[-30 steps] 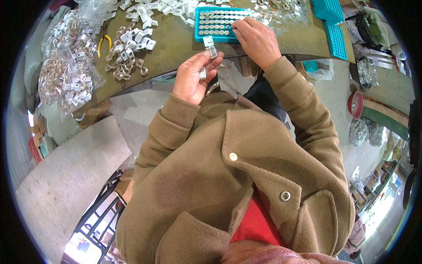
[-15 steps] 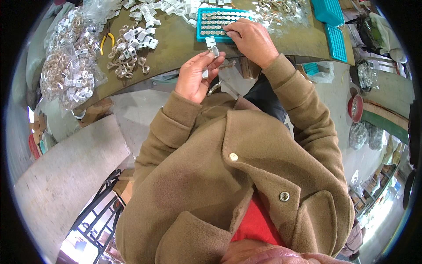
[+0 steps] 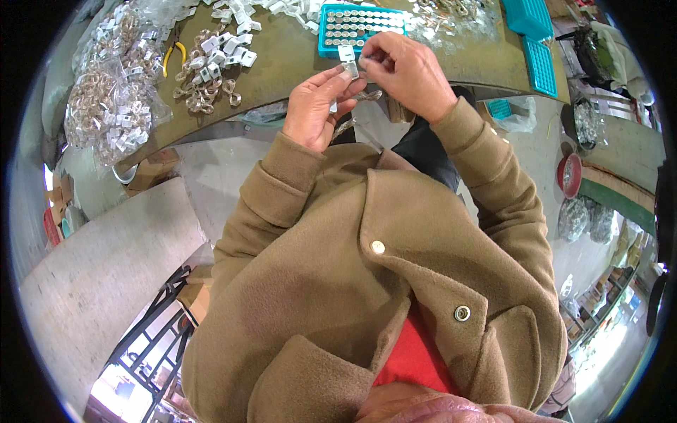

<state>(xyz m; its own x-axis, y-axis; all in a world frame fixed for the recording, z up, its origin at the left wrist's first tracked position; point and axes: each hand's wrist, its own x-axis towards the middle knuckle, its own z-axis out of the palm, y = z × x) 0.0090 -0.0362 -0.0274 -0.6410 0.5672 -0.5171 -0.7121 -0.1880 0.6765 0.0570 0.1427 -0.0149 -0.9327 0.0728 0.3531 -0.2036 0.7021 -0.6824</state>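
My left hand (image 3: 316, 106) is closed on a small white plastic battery box (image 3: 348, 62), holding it upright with its lid flipped open. Loops of thin wire (image 3: 368, 95) hang by the hand. My right hand (image 3: 412, 74) pinches a small silvery button cell, mostly hidden by thumb and forefinger, right beside the open box. Just beyond both hands lies a turquoise tray (image 3: 326, 51) with several rows of round silver button cells (image 3: 349, 34).
On the left of the table sit white boxes with coiled wire (image 3: 218, 60), yellow-handled pliers (image 3: 176, 58) and a stuffed clear bag (image 3: 113, 106). Clear plastic pieces (image 3: 451, 28) lie right of the tray. More turquoise trays (image 3: 539, 65) rest at the right table edge.
My right hand has left the tray's near edge and drawn toward the box, fingers still pinched. My left hand has shifted slightly right with the battery box, so both hands are closer together.
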